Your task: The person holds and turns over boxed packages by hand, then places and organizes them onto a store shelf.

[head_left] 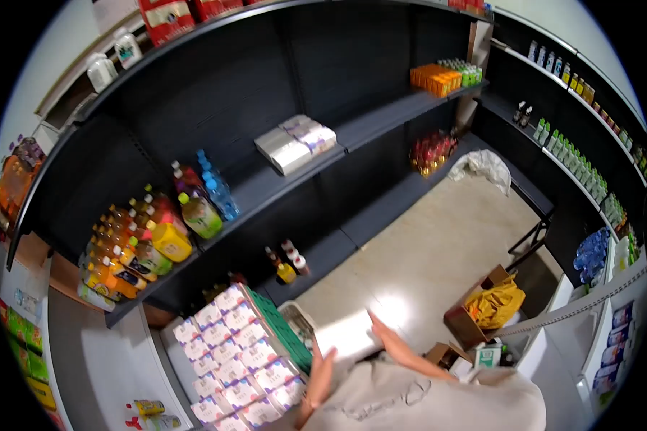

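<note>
Between my two palms I hold a white, box-shaped pack [349, 336], its top washed out by glare. My left hand [322, 370] presses flat on its left side, fingers pointing forward. On its right side lies my right hand [389, 341], fingers extended along the edge. Close to my left hand is a large block of stacked white packs [230, 370] with pink and blue print. A green crate [279, 327] stands upright along the block's right side. Similar packs [295, 144] lie on the middle shelf ahead.
A dark shelf [323, 169] spans ahead, with juice bottles [133, 248] crowded at its left and orange cartons [435, 79] at its right. On the floor [417, 251] stands a cardboard box [492, 302] holding yellow material. White cloth or plastic [482, 167] lies farther back.
</note>
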### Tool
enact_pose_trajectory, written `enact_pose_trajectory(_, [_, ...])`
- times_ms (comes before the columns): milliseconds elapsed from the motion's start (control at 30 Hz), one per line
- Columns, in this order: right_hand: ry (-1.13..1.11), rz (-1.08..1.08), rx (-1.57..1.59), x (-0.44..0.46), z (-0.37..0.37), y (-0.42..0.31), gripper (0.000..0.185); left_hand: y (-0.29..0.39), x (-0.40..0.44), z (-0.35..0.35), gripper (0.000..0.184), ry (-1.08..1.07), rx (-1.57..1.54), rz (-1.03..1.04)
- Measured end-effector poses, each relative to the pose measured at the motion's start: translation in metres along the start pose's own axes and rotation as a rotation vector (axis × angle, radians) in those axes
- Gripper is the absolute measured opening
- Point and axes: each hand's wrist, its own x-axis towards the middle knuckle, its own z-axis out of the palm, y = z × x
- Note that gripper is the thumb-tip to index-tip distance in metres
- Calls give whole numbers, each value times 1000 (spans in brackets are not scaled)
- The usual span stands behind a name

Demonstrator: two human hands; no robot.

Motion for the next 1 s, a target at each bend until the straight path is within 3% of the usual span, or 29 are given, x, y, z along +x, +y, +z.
enact_pose_trajectory(200, [-76, -477, -43, 99, -54, -142, 62, 110, 110, 45, 64, -39, 48, 488])
enact_pose_trajectory(333, [-27, -629, 10, 133, -83, -154, 66, 161, 159, 91, 71, -97, 268, 741])
enact_pose_trajectory(433, [61, -539, 94, 159, -102, -143, 68, 159, 197, 102, 76, -146, 471, 716])
enact_pose_trajectory(567, [152, -297, 194, 197, -120, -125, 66, 147, 233, 111, 104, -119, 650, 517])
enact_pose_trajectory(633, [169, -184, 260, 223, -125, -111, 66, 128, 261, 97, 112, -160, 776, 542])
enact_pose_trajectory(700, [130, 32, 292, 251, -129, -103, 65, 109, 285, 83, 116, -148, 785, 419])
enact_pose_trajectory(800, [57, -48, 162, 304, -127, -111, 68, 110, 330, 65, 110, -110, 700, 459])
enact_pose_trajectory(867, [-66, -191, 147, 350, -122, -125, 73, 148, 362, 58, 103, -121, 573, 432])
enact_pose_trajectory(933, [-168, -319, 179, 412, -111, -142, 81, 186, 401, 44, 100, -17, 637, 545])
enact_pose_trajectory(1000, [-204, -506, 2, 479, -101, -170, 91, 225, 444, 27, 96, 48, 617, 620])
